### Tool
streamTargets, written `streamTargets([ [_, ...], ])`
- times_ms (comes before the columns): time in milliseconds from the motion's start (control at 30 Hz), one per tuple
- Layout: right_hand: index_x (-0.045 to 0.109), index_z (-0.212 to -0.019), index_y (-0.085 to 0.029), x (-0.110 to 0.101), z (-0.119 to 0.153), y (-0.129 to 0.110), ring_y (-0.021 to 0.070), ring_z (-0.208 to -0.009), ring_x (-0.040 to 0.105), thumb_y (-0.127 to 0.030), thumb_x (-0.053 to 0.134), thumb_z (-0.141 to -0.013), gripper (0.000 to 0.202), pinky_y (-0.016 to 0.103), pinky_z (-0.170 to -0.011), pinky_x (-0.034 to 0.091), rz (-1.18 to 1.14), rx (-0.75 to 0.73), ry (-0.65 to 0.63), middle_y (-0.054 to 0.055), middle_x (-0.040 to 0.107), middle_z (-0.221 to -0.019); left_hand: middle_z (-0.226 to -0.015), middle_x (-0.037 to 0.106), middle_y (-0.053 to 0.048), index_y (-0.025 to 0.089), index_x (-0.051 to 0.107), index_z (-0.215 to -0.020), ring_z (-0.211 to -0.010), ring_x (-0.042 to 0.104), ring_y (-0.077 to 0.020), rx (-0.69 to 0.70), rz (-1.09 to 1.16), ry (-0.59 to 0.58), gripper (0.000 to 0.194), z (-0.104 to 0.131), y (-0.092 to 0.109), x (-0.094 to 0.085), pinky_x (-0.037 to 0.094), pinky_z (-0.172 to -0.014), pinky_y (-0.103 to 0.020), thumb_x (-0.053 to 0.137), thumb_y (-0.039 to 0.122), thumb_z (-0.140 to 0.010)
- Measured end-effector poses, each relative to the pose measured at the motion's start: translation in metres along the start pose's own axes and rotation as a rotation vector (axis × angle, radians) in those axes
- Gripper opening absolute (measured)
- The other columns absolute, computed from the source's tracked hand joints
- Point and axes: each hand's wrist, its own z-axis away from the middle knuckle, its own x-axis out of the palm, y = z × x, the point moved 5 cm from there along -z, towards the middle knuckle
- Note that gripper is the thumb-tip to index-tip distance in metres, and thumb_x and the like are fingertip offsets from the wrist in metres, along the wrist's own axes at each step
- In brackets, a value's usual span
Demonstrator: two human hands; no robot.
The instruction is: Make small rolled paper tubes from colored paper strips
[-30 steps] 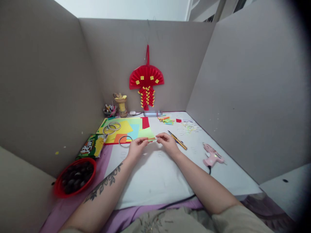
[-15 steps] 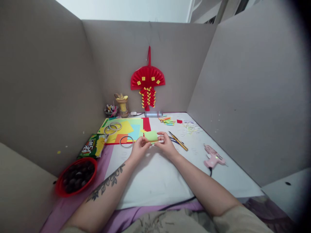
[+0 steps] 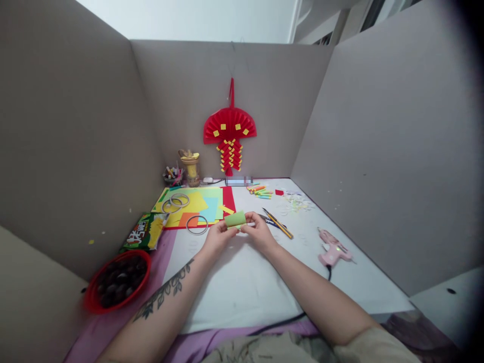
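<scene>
A small piece of light green paper (image 3: 235, 219), curved into a partial roll, is held above the white table between both hands. My left hand (image 3: 219, 237) pinches its left end with thumb and fingers. At the opposite end, my right hand (image 3: 259, 232) grips the paper, and a thin white stick-like end (image 3: 250, 224) shows by its fingers. Just right of that hand lie a yellow pencil (image 3: 282, 226) and dark-handled scissors (image 3: 269, 220), partly hidden. A grey tape ring (image 3: 197, 225) rests left of my left hand.
Coloured paper sheets (image 3: 215, 207) lie at the back left, with more rings on them. Small paper rolls (image 3: 260, 191) and paper scraps (image 3: 297, 201) are at the back. A pink glue gun (image 3: 334, 247) lies right; a red bowl (image 3: 91, 301) and snack packet (image 3: 145, 232) stand left.
The green paper has gone from a flatter sheet to a more curved roll between my fingers. Both hands have stayed in nearly the same place; the view has tilted slightly up.
</scene>
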Motion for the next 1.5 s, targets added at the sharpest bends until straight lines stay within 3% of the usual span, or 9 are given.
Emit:
streamTargets([
  [167, 0.059, -0.092, -0.020, 0.006, 0.002, 0.000, 0.0128, -0.068, 0.058, -0.030, 0.066, -0.068, 0.027, 0.027, -0.065, 0.047, -0.056, 0.024, -0.111, 0.001, 0.063, -0.088, -0.082, 0.070, -0.006, 0.012, 0.068, -0.091, -0.071, 0.062, -0.0168, -0.006, 0.020, 0.077, 0.032, -0.002, -0.002, -0.007, 0.045, -0.067, -0.026, 0.072, 0.029, -0.064],
  [400, 0.059, -0.076, -0.019, 0.004, 0.001, 0.005, 0.0135, -0.059, 0.056, -0.021, 0.063, -0.065, 0.012, 0.026, -0.061, 0.044, -0.020, 0.057, -0.015, -0.003, 0.061, -0.063, -0.073, 0.068, -0.003, 0.013, 0.067, -0.078, -0.067, 0.058, -0.0140, 0.025, -0.020, 0.078, 0.016, -0.001, -0.002, -0.007, 0.042, -0.064, -0.024, 0.068, 0.021, -0.064],
  [733, 0.058, -0.074, -0.020, 0.009, 0.002, 0.007, 0.0138, -0.060, 0.057, -0.020, 0.065, -0.063, 0.013, 0.027, -0.063, 0.044, -0.170, 0.073, -0.024, -0.003, 0.062, -0.064, -0.068, 0.067, -0.002, 0.015, 0.067, -0.071, -0.064, 0.057, -0.0137, 0.045, -0.113, 0.159, 0.011, -0.004, -0.002, -0.013, 0.041, -0.064, -0.024, 0.067, 0.021, -0.061],
  [1167, 0.052, -0.062, -0.020, 0.010, -0.001, 0.015, 0.0119, -0.051, 0.050, -0.014, 0.057, -0.057, 0.009, 0.024, -0.053, 0.038, -0.331, 0.138, 0.082, -0.004, 0.056, -0.051, -0.072, 0.067, -0.003, 0.016, 0.070, -0.076, -0.068, 0.057, -0.0141, 0.088, -0.127, 0.100, 0.013, 0.001, 0.007, -0.006, 0.043, -0.067, -0.024, 0.062, 0.021, -0.067],
  [1500, 0.055, -0.060, -0.019, 0.014, 0.002, 0.012, 0.0101, -0.051, 0.048, -0.013, 0.059, -0.056, 0.008, 0.023, -0.053, 0.035, -0.363, 0.144, 0.127, -0.005, 0.056, -0.051, -0.071, 0.068, -0.003, 0.015, 0.070, -0.077, -0.068, 0.059, -0.0146, 0.077, -0.098, 0.152, 0.014, -0.005, -0.004, -0.010, 0.044, -0.067, -0.025, 0.066, 0.023, -0.066],
])
